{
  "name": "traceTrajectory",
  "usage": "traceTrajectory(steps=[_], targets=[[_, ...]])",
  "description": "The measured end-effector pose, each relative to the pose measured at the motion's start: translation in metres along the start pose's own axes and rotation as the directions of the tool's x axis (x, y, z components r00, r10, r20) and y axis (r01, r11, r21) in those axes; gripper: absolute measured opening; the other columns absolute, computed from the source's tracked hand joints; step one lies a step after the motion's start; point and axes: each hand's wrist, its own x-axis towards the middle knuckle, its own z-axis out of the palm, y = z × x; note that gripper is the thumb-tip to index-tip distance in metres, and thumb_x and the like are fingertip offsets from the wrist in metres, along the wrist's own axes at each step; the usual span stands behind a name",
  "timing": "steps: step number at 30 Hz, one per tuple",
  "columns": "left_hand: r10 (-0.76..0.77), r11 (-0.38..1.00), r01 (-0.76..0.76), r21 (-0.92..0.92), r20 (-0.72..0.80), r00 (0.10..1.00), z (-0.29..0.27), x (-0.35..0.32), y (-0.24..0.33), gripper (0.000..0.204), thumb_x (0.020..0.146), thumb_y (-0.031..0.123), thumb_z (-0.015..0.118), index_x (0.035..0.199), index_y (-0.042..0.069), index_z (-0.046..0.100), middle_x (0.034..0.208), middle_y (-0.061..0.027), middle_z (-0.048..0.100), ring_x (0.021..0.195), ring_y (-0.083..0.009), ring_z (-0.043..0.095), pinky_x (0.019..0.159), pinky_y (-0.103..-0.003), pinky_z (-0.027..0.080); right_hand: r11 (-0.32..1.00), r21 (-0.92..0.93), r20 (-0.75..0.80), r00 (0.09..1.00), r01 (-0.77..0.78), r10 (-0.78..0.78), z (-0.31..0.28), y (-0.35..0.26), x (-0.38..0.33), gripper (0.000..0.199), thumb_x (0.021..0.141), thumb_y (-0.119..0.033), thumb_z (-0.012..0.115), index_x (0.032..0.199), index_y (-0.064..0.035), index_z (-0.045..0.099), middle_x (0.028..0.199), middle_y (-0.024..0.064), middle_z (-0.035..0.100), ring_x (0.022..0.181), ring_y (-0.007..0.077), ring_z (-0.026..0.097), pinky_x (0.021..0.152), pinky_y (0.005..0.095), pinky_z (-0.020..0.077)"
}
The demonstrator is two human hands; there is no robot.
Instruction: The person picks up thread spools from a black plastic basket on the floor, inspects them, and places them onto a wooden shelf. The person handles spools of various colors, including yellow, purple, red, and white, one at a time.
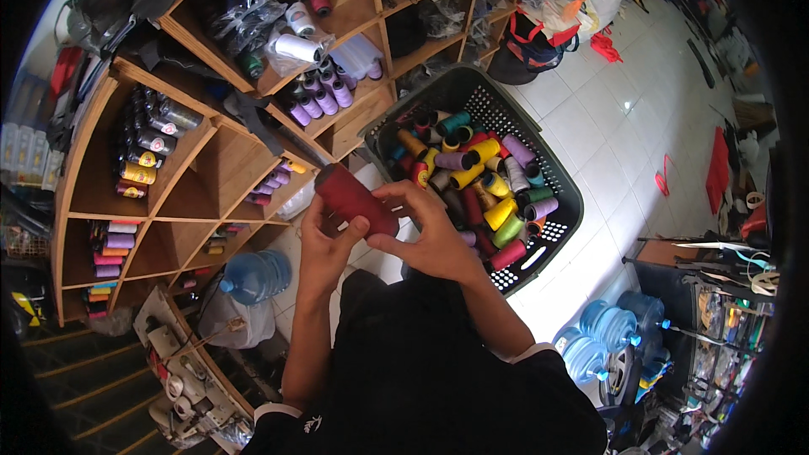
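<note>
A dark red thread spool (pixel 356 200) is held up in front of my body, tilted, between both hands. My left hand (pixel 327 240) grips its lower left side, with the thumb across the front. On its right, my right hand (pixel 425 236) closes on the same spool with thumb and fingers. Just beyond the hands stands a dark green perforated basket (pixel 566 175) holding many thread spools, among them yellow spools (pixel 484 150), a purple spool (pixel 518 150), a light green spool (pixel 508 231) and a red spool (pixel 507 254).
Wooden shelves (pixel 198 122) at the left and far side hold purple spools (pixel 324 97) and dark spools (pixel 160 135). A blue water jug (pixel 257 278) stands near the lower left, by a sewing machine (pixel 173 371). Several more jugs (pixel 608 324) stand right on the tiled floor (pixel 581 131).
</note>
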Motion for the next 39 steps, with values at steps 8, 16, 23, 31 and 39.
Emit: traceTrajectory(steps=[8, 16, 23, 31, 39], targets=[[-0.081, 0.994, 0.067, 0.088, 0.157, 0.984, 0.003, 0.009, -0.022, 0.048, 0.081, 0.006, 0.071, 0.123, 0.000, 0.048, 0.106, -0.0074, 0.060, 0.099, -0.0161, 0.058, 0.081, -0.029, 0.050, 0.967, 0.234, -0.097, 0.987, -0.100, 0.126, -0.002, 0.045, -0.020, 0.056, 0.074, -0.014, 0.077, 0.119, -0.0052, 0.044, 0.112, 0.0081, 0.054, 0.105, 0.0175, 0.055, 0.089, 0.0328, 0.0464], [-0.347, 0.903, 0.251, 0.349, 0.245, 0.905, -0.019, 0.018, -0.106, 0.033, 0.088, 0.018, 0.065, 0.116, 0.002, 0.056, 0.101, -0.0067, 0.060, 0.090, -0.0137, 0.059, 0.074, -0.026, 0.049, 0.940, 0.059, -0.331, 0.881, -0.337, 0.337, -0.025, 0.161, -0.046, 0.055, 0.072, -0.022, 0.078, 0.116, -0.0030, 0.051, 0.109, 0.0153, 0.060, 0.099, 0.0236, 0.060, 0.086, 0.0364, 0.0478], [-0.502, 0.682, 0.494, 0.540, -0.146, 0.853, -0.161, -0.046, -0.269, 0.032, 0.087, 0.034, 0.064, 0.099, 0.004, 0.060, 0.079, -0.0032, 0.061, 0.065, -0.0115, 0.058, 0.055, -0.024, 0.046, 0.549, -0.341, -0.603, 0.625, -0.763, 0.495, -0.081, 0.275, -0.087, 0.065, 0.064, -0.031, 0.077, 0.117, -0.0019, 0.054, 0.106, 0.0192, 0.062, 0.099, 0.0332, 0.060, 0.090, 0.0394, 0.0457], [-0.878, 0.067, 0.962, 0.264, -0.442, 0.182, -0.266, -0.210, -0.306, 0.042, 0.085, 0.038, 0.063, 0.101, 0.000, 0.058, 0.085, -0.0139, 0.062, 0.074, -0.0290, 0.064, 0.063, -0.041, 0.054, 0.441, -0.700, -0.528, 0.823, -0.562, 0.211, -0.060, 0.290, -0.023, 0.057, 0.065, -0.021, 0.073, 0.116, -0.0048, 0.056, 0.117, 0.0236, 0.047, 0.111, 0.0412, 0.042, 0.099, 0.0426, 0.0352], [-0.860, 0.155, 0.987, 0.043, -0.485, 0.156, -0.303, -0.321, -0.348, 0.052, 0.085, 0.043, 0.061, 0.110, -0.002, 0.057, 0.091, -0.0138, 0.062, 0.081, -0.0274, 0.063, 0.068, -0.040, 0.052, 0.398, -0.905, -0.078, 0.977, -0.154, 0.200, -0.029, 0.326, 0.066, 0.056, 0.069, -0.001, 0.063, 0.122, -0.0112, 0.052, 0.117, 0.0202, 0.048, 0.108, 0.0390, 0.048, 0.091, 0.0441, 0.0454]])
